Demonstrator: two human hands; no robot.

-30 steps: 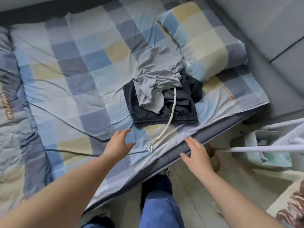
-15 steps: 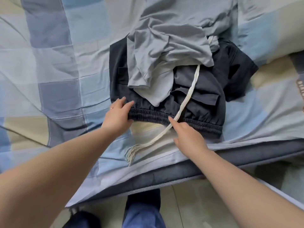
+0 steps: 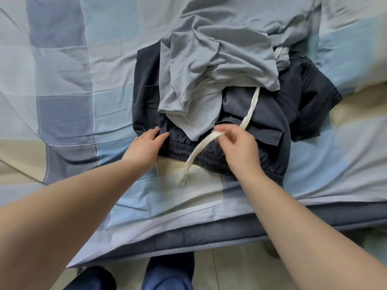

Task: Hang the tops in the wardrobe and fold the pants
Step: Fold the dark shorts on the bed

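Dark navy pants (image 3: 261,126) lie folded on the bed, their elastic waistband (image 3: 178,150) toward me. A crumpled light grey top (image 3: 219,59) is heaped on them. A cream drawstring (image 3: 250,109) runs out from under the top. My right hand (image 3: 236,147) pinches that drawstring above the waistband, its frayed end (image 3: 185,178) hanging toward the bed edge. My left hand (image 3: 144,147) rests with straight fingers on the pants' left waistband corner.
The clothes sit on a blue, grey and cream checked bedsheet (image 3: 62,80). The dark mattress edge (image 3: 209,233) runs below my arms. My legs in blue trousers (image 3: 169,273) stand on the pale tiled floor (image 3: 240,268).
My right hand has picked the drawstring up off the sheet and lifted it over the waistband. The left hand stays at the waistband's left corner. The view has drawn closer.
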